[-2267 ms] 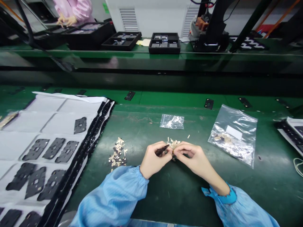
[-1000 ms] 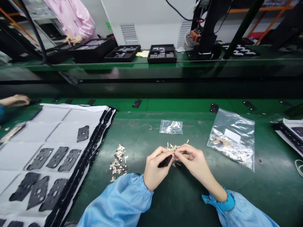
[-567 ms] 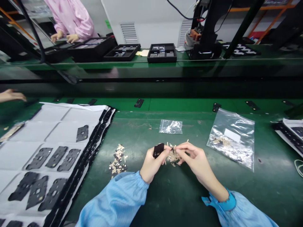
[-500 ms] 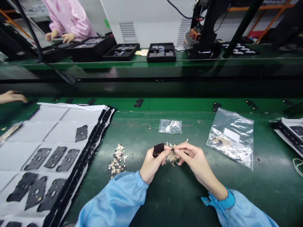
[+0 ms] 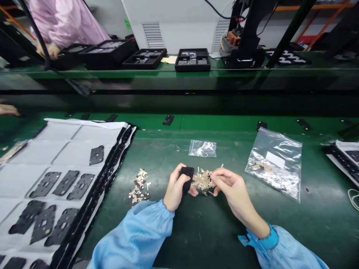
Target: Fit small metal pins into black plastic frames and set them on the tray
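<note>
Black flat part (image 5: 186,179) gripped in left hand (image 5: 176,189), fingers closed round it, just above green tabletop (image 5: 196,239). Right hand (image 5: 234,192) half curled, fingertips touching tan strip bundle (image 5: 203,181) between the hands; firmness of grip unclear. Loose tan pieces (image 5: 138,185) left of hands, transparent plastic bag (image 5: 273,162) to the right, black parts on white sheet (image 5: 70,149) further left
</note>
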Tool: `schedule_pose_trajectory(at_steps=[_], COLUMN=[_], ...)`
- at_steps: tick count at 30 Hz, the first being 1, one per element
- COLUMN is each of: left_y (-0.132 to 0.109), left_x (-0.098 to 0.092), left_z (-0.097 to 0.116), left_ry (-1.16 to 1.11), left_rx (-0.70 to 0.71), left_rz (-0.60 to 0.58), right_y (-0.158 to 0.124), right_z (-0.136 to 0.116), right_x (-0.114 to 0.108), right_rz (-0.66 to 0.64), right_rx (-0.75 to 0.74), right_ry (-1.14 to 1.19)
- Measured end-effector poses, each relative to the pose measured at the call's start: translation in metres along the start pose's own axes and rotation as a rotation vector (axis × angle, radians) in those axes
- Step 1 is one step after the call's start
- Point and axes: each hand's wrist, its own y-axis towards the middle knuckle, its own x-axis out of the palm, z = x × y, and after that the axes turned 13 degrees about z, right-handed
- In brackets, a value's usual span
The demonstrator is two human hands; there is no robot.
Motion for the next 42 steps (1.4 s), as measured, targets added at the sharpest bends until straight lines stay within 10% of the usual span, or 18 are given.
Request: schedule_pose_trajectory(at_steps=[9,42], left_y=[0.016,0.003], left_x=[-0.009,-0.001], left_z=[0.004,-0.001], left_ry=[0.157,0.282], left_rx=[0.200,0.337], left_rz=[0.123,0.126], right_y=[-0.004,-0.004], right_z=[-0.015,-0.015], right_x=[0.000,0.002], right_rz=[-0.196,-0.198], right_rx=[0.294,0.331], right_ry=[0.101,0.062])
